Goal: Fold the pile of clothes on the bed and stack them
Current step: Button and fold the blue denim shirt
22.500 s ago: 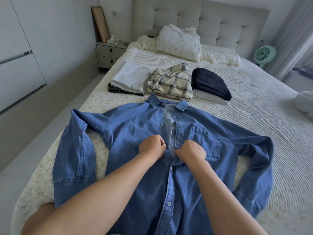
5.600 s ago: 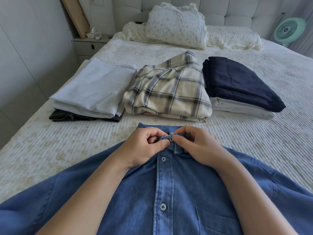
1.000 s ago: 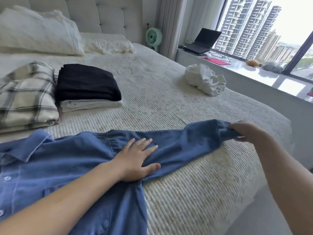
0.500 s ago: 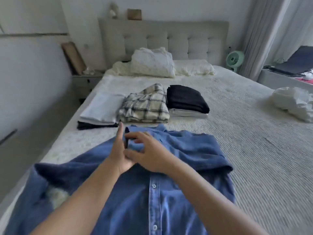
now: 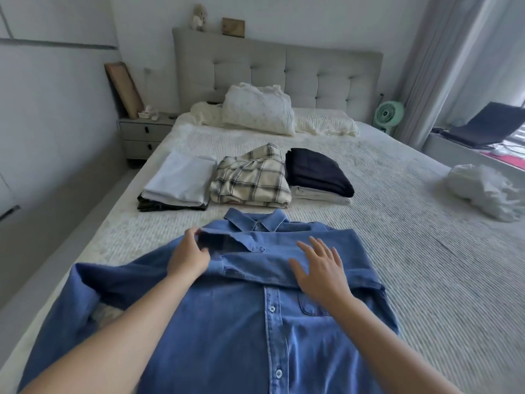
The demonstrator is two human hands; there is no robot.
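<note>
Denim shirt [image 5: 255, 322] lies buttoned, front up, on the near part of the bed [image 5: 412, 223], collar pointing far. Its right sleeve is folded across the chest. Left hand [image 5: 189, 255] pinches the cuff end, likely to line it up with the shirt's left edge. Right hand [image 5: 319, 268] lies flat with fingers spread on the sleeve, pinning the fold. Three folded stacks [image 5: 250, 180] sit just beyond the collar, handy for stacking. A crumpled white garment [image 5: 483, 191] waits far right.

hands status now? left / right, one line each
Left hand: pinching the cuff of the folded-over sleeve of the denim shirt.
Right hand: open, fingers spread flat, pressing on that sleeve.
</note>
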